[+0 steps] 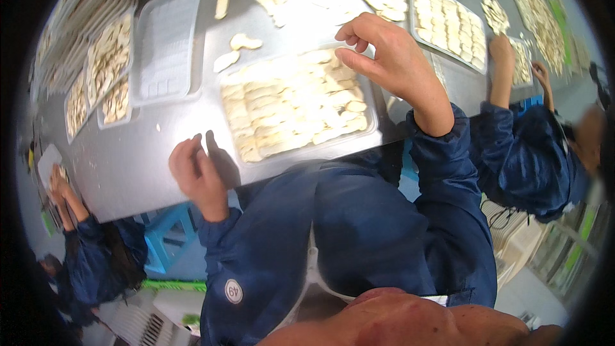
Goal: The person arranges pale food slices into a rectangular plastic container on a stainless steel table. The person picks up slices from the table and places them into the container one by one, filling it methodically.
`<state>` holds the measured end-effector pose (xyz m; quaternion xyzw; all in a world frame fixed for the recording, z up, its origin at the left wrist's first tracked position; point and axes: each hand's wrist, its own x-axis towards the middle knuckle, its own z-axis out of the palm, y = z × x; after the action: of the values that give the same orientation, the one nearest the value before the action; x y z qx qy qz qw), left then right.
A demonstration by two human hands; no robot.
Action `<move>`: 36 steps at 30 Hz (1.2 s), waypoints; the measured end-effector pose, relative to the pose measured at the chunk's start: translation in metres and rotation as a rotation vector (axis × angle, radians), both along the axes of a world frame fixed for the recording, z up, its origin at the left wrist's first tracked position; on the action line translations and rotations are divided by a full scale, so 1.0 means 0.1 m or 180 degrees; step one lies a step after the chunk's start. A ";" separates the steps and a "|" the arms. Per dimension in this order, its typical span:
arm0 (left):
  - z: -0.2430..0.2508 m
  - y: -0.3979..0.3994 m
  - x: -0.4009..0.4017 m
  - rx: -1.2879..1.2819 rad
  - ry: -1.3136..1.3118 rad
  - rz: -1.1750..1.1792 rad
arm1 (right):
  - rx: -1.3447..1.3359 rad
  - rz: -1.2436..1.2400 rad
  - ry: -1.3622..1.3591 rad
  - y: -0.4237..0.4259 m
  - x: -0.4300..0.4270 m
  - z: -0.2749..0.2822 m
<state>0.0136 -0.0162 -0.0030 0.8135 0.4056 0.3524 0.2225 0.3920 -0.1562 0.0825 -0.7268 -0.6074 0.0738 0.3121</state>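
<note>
In front of me a clear plastic tray (pixel 374 125) holds tightly set rows of pale food slices (pixel 288 105), perhaps mushroom; glare whitens its upper part. My right hand (pixel 387 53) is over the tray's upper right corner, thumb and forefinger apart, with nothing visible between them. To the left of the tray, my left hand (pixel 199 173) hovers near the table's front edge, fingers loosely bent and slightly blurred. No object shows in it. Two loose slices (pixel 226 61) lie by the tray's upper left corner, and a small heap of slices (pixel 384 1) lies beyond my right hand.
An empty plastic tray (pixel 166 43) rests on the steel table (pixel 129 168), near stacked trays (pixel 86 19) and filled trays (pixel 109 53) at left. Another filled tray (pixel 449 24) is at upper right. Co-workers' hands work at right (pixel 502 55) and far left (pixel 62 187). A blue stool (pixel 168 235) stands below.
</note>
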 end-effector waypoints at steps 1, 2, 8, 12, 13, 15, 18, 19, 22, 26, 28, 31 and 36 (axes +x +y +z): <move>0.04 0.03 -0.04 -0.0158 -0.0108 0.0017 | 0.0086 -0.0217 0.0129 -0.14 0.05 0.00; 0.09 0.09 -0.06 0.0001 -0.0051 -0.0015 | 0.0174 -0.0432 0.0256 -0.33 0.12 0.00; 1.09 0.35 0.43 -0.0886 -0.0510 -0.0847 | 0.0609 -0.1972 0.1031 -1.48 0.92 -0.13; 1.67 0.16 1.43 -0.2089 -0.0404 -0.2074 | 0.1146 -0.2442 0.1120 -2.13 1.58 -0.53; 1.65 0.15 1.68 -0.2359 -0.0376 -0.2473 | 0.1248 -0.2527 0.1170 -2.19 1.69 -0.63; 1.55 0.07 2.20 -0.2998 -0.0284 -0.2705 | 0.1381 -0.2741 0.1417 -2.26 1.82 -0.71; 1.35 -0.15 2.88 -0.3345 0.0009 -0.2803 | 0.1557 -0.3018 0.1965 -2.32 2.03 -0.80; 1.26 -0.19 3.04 -0.3403 0.0092 -0.2788 | 0.1578 -0.3024 0.2052 -2.29 2.04 -0.80; 1.06 -0.32 3.43 -0.3522 0.0081 -0.2497 | 0.1470 -0.2965 0.2407 -2.20 2.20 -0.84; 0.79 -0.30 3.70 -0.3728 -0.0011 -0.2342 | 0.1433 -0.3063 0.2549 -2.05 2.19 -0.84; 0.76 -0.35 3.80 -0.3746 0.0042 -0.2357 | 0.1469 -0.3058 0.2516 -2.09 2.30 -0.88; 0.74 -0.38 3.87 -0.3804 0.0059 -0.2307 | 0.1584 -0.3043 0.2613 -2.06 2.29 -0.88; 0.69 -0.41 3.94 -0.3830 0.0097 -0.2346 | 0.1584 -0.2938 0.2682 -2.04 2.29 -0.85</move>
<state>0.4079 -0.0567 0.0665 0.6385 0.2311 -0.0427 0.7329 0.6213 -0.3604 -0.0029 -0.7274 -0.0596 0.0680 0.6802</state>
